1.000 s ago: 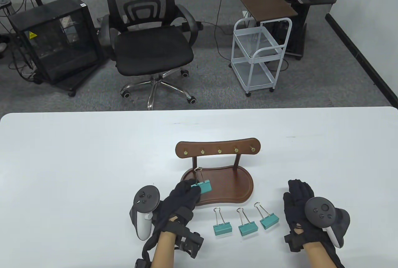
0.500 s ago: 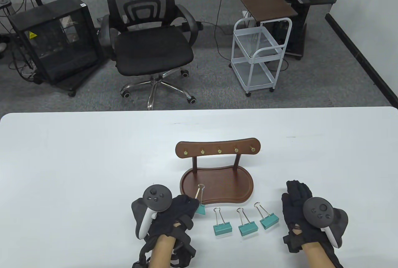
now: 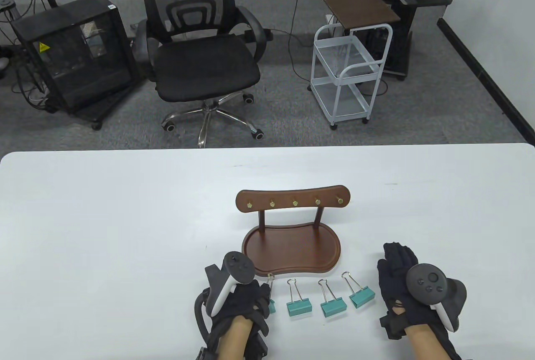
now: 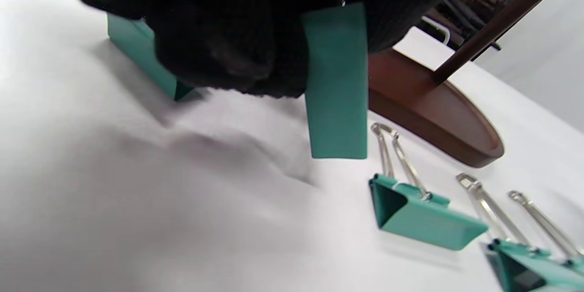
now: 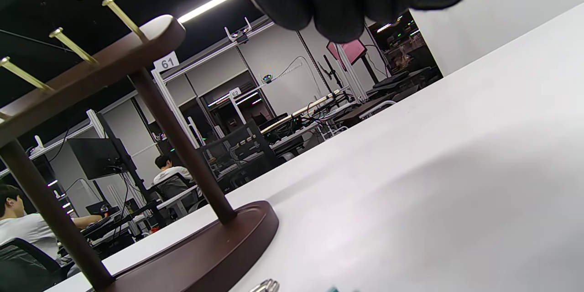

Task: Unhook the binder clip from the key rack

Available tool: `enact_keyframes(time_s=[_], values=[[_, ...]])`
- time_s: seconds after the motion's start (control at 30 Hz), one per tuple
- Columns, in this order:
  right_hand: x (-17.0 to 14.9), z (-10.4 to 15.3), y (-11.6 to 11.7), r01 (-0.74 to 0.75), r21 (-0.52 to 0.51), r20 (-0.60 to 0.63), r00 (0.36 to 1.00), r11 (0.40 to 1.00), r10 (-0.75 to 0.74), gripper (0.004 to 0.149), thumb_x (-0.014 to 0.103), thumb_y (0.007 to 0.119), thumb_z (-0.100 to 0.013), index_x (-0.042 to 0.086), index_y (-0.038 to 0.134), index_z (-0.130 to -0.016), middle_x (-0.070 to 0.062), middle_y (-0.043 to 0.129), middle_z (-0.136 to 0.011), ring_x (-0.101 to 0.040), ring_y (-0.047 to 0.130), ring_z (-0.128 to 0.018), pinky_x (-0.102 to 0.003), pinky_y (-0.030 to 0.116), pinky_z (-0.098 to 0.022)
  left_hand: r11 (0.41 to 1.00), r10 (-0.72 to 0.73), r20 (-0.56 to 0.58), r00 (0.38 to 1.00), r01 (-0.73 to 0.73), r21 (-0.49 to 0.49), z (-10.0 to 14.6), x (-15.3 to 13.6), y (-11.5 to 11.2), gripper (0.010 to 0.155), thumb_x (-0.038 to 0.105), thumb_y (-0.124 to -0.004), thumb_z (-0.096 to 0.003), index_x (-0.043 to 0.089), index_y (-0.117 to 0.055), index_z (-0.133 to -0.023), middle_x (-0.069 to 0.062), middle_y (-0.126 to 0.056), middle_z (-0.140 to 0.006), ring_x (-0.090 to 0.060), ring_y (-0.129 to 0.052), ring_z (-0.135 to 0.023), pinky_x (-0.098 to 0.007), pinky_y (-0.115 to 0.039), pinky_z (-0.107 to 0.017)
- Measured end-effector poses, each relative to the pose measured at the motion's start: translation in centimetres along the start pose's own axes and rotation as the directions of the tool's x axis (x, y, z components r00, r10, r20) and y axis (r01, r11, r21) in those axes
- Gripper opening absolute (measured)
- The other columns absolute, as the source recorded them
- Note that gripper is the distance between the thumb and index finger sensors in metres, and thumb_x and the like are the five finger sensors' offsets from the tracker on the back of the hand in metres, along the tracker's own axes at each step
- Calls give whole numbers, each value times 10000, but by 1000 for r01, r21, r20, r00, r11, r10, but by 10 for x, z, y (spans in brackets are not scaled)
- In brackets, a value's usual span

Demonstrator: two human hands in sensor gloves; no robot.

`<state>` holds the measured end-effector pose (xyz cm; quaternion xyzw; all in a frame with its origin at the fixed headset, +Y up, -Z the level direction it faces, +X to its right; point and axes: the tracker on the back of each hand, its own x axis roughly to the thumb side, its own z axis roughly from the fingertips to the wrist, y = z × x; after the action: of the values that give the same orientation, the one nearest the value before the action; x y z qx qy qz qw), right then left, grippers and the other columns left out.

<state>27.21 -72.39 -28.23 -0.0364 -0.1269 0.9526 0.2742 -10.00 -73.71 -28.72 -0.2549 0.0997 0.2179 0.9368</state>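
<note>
Item one, far left: your left hand (image 3: 240, 301), low at the near table edge in front of the key rack's tray, fingers pinched on the teal binder clip (image 4: 336, 82); the left wrist view shows the clip body hanging upright from the glove just above the white table (image 3: 104, 218), with another teal clip (image 4: 146, 61) lying behind the fingers. Item two: the key rack (image 3: 292, 226), all five brass pegs (image 3: 294, 202) bare, so the unhooking itself looks done and only the set-down remains. Item three: three teal clips (image 3: 299, 308) in a row in front of the tray, wire handles pointing away from you. To finish well, lower the held clip until its flat base meets the table at the left end of that row, just clear of its neighbour, and only then loosen your fingers so it does not tip. Item four, far right: your right hand (image 3: 411, 285), flat on the table, holding nothing. Against a second ago: the clip was then over the tray's left end with handles raised; it has since travelled down and toward you, while the right hand has barely shifted.
</note>
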Motion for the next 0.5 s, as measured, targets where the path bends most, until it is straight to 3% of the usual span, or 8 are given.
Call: enact_keyframes(time_s=[0.37,0.5], values=[[0,0,0,2,-3,-3,1000,1000,-2,599,495,617,-404,155,648,-896,-168,670,-970,-427,604,-886,-511,615,-631,997,-63,-51,997,61,-40,-7,7,-12,482,518,-713,-588,149,-906,-832,-113,-1000,-634,-232,-1002,-360,-430,-843,-260],[0,0,0,2,-1,-3,1000,1000,-2,600,495,617,-404,153,649,-896,-169,672,-969,-428,607,-884,-512,615,-631,995,-97,-57,994,97,-13,-8,11,-14,478,520,-709,-588,156,-902,-831,-110,-995,-638,-232,-999,-363,-432,-840,-260]])
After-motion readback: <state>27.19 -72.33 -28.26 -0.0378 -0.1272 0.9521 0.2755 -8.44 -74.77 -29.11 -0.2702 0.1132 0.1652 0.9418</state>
